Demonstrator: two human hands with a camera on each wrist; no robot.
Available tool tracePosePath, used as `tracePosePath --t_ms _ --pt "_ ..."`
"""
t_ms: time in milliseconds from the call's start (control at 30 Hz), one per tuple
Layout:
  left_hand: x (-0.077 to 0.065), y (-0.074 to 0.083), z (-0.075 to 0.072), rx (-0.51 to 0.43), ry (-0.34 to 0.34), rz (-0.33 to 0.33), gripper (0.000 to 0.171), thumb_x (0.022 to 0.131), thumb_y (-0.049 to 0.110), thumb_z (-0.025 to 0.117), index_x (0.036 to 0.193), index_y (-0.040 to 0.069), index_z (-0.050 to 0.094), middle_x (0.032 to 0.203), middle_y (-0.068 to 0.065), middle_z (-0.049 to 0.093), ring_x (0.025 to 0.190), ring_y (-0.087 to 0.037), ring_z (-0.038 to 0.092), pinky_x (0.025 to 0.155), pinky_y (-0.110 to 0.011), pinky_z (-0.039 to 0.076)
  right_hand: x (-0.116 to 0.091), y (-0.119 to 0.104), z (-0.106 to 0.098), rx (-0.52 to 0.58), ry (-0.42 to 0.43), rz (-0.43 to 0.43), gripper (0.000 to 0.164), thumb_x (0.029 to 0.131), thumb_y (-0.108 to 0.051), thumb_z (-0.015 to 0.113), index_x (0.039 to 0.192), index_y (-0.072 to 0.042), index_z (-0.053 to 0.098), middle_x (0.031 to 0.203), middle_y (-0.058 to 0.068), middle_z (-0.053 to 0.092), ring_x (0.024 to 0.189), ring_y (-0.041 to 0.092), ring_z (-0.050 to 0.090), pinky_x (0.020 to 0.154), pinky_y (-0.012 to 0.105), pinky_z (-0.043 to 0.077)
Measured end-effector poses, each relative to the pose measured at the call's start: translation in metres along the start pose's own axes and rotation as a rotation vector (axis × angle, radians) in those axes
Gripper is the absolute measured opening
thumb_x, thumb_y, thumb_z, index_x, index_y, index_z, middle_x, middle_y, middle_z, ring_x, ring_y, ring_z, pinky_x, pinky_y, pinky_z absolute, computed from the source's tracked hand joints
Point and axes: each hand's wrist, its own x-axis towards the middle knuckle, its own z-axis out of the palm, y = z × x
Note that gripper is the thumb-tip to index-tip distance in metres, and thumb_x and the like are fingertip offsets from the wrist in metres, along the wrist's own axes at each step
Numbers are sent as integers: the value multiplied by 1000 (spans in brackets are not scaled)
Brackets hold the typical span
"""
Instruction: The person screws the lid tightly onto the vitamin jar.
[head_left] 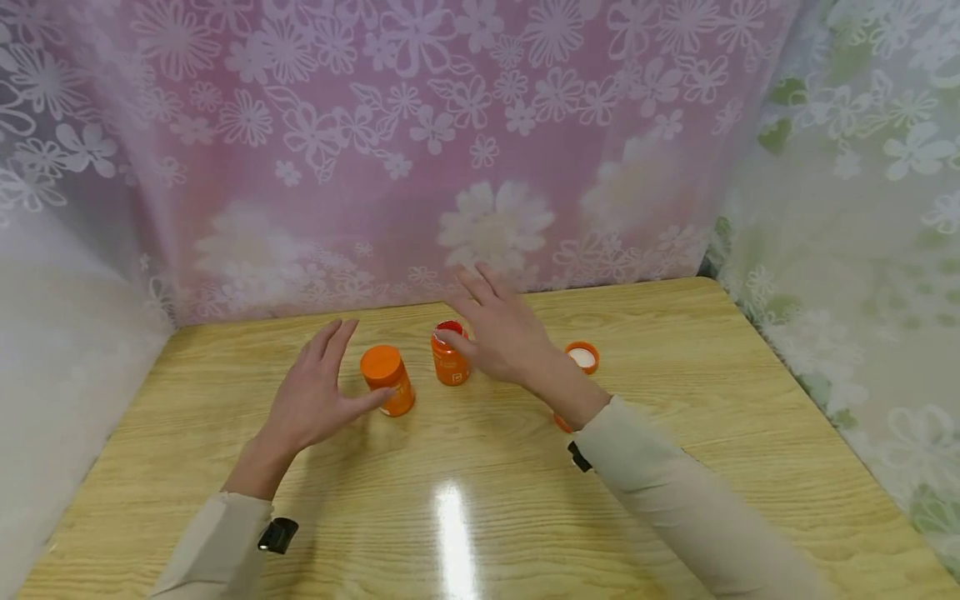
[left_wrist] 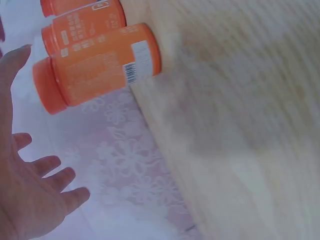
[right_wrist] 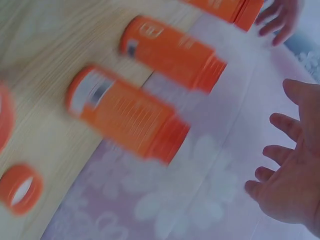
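My left hand (head_left: 315, 396), fingers spread and thumb out, hovers beside a capped orange bottle (head_left: 396, 396); the thumb overlaps that bottle in the head view. An orange bottle without its lid (head_left: 452, 367) stands just right of it. Over and behind this one, my right hand (head_left: 506, 337) reaches out with extended fingers and holds nothing. In the right wrist view a second lidless bottle (right_wrist: 125, 112) stands nearest that hand; the hand hides it in the head view. Two orange lids lie on the right: one white-lined lid (head_left: 582, 357) and another lid (head_left: 562, 422) partly behind the wrist.
The bottles and lids are on a wood-grain table (head_left: 360, 517). A pink floral curtain (head_left: 360, 183) hangs along the table's back edge, and a pale green-and-white floral sheet (head_left: 862, 208) hangs at the right. White sheeting (head_left: 67, 358) borders the left side.
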Motion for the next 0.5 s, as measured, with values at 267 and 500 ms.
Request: tracePosePath --t_ms 267,500 --pt "-2 20 -7 158 97 116 93 76 61 69 150 19 31 152 -17 25 134 -43 26 102 -64 27 -30 42 -1 12 13 75 66 96 -52 48 150 -19 33 158 10 14 143 33 7 114 50 8" --pt "-8 44 0 220 74 264 92 78 68 62 151 21 31 154 -15 23 140 -37 17 113 -53 11 -63 61 3 10 -45 126 78 92 -56 52 154 -19 21 158 13 12 143 35 5 111 59 9"
